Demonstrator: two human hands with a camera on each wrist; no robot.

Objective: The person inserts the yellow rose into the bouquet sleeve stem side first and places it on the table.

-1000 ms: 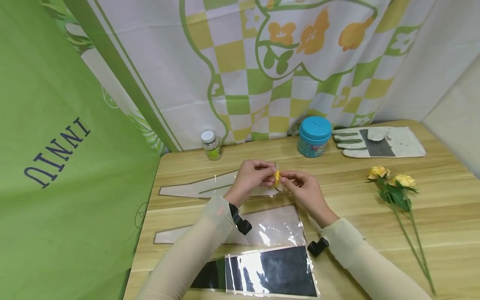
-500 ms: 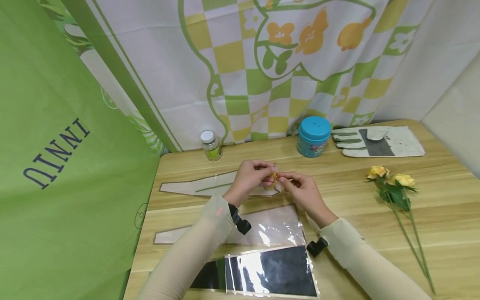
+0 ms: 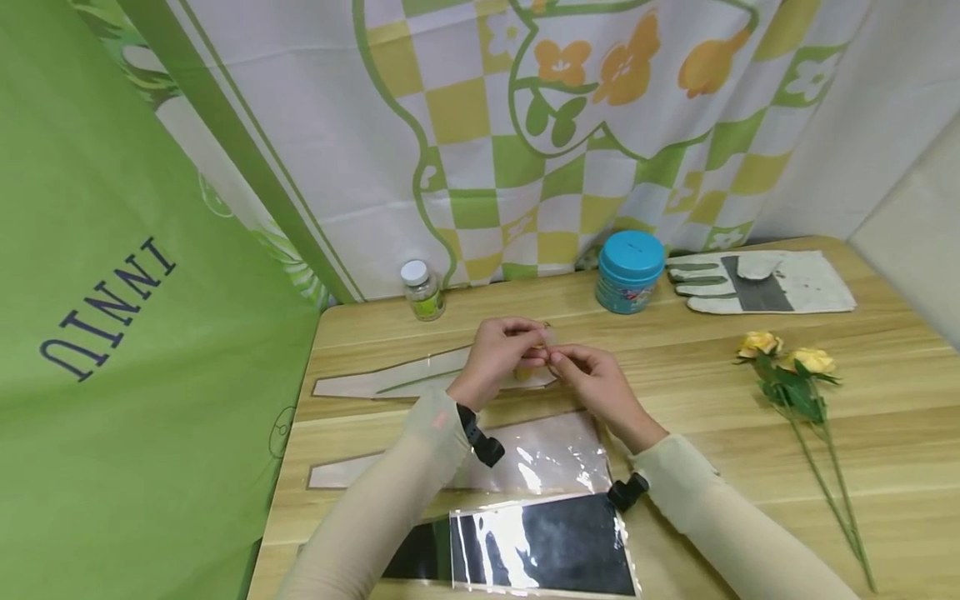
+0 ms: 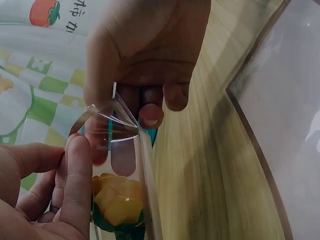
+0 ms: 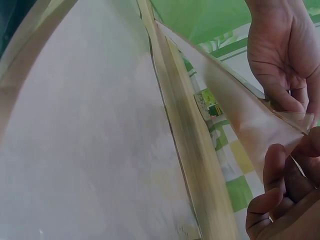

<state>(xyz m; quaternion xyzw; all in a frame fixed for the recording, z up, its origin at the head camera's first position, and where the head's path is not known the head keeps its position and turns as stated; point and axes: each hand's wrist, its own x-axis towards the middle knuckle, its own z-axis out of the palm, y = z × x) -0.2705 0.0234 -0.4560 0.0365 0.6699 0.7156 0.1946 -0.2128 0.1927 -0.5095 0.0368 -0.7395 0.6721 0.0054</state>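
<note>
A yellow rose (image 4: pixel 118 200) lies inside a clear flower sleeve (image 3: pixel 337 387) with a brown border. Its green stem (image 3: pixel 416 382) runs left toward the sleeve's narrow end. My left hand (image 3: pixel 501 354) pinches the sleeve's wide open end between thumb and fingers. At the same mouth, my right hand (image 3: pixel 600 387) also pinches the film, its fingertips close to the left hand's. In the left wrist view the bloom sits just below the mouth, between the sleeve's transparent walls. The left hand partly covers the sleeve in the head view.
Below lie another brown-bordered sleeve (image 3: pixel 555 450) and a black one (image 3: pixel 562 542). Two yellow roses (image 3: pixel 798 383) rest at the right. A blue tub (image 3: pixel 631 271), a small white-capped bottle (image 3: pixel 423 292) and a work glove (image 3: pixel 761 283) line the table's back.
The rose has slid left, from between the fingertips into the sleeve, its stem end moving toward the narrow end. The right hand has left the bloom and now pinches the sleeve's mouth.
</note>
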